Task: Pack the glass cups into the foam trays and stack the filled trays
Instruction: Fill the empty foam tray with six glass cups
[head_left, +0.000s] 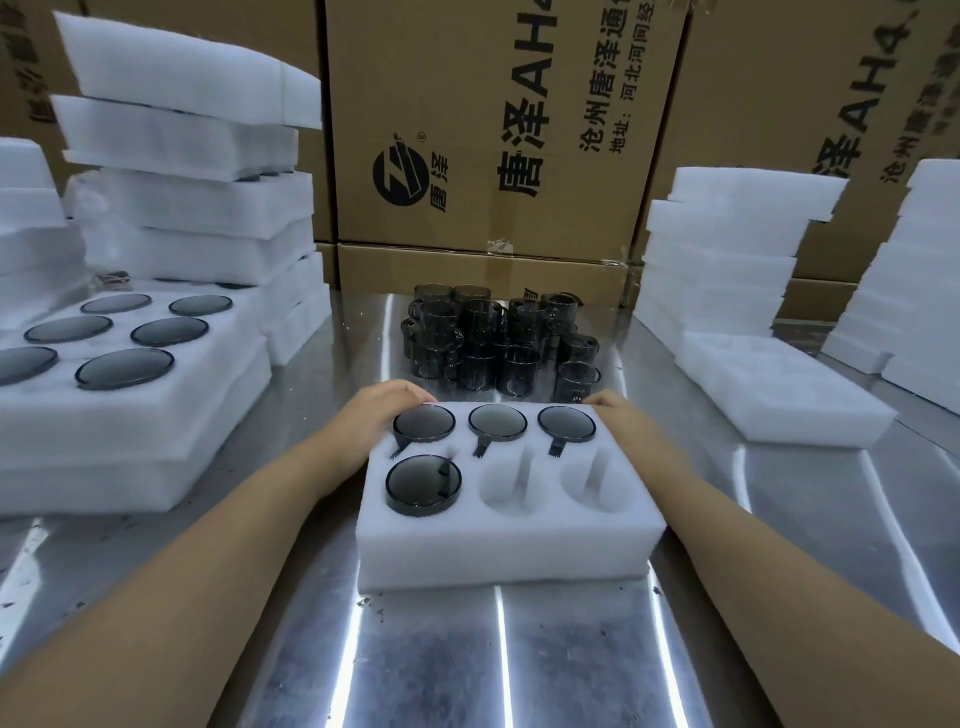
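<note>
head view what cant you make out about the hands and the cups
- Left hand and right hand: fingertips hidden behind the far edge of the foam tray, head view; grip unclear.
- Loose glass cups: dark, overlapping, head view; count unclear.
- Left foam stack: head view; upper trays cover contents.

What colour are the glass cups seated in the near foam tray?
Dark smoky grey glass cups in white foam tray; head view.

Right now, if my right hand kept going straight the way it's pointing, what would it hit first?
Most likely the nearest glass cup, just past the far corner of the foam tray, where your right hand rests; depth is unclear.
</note>
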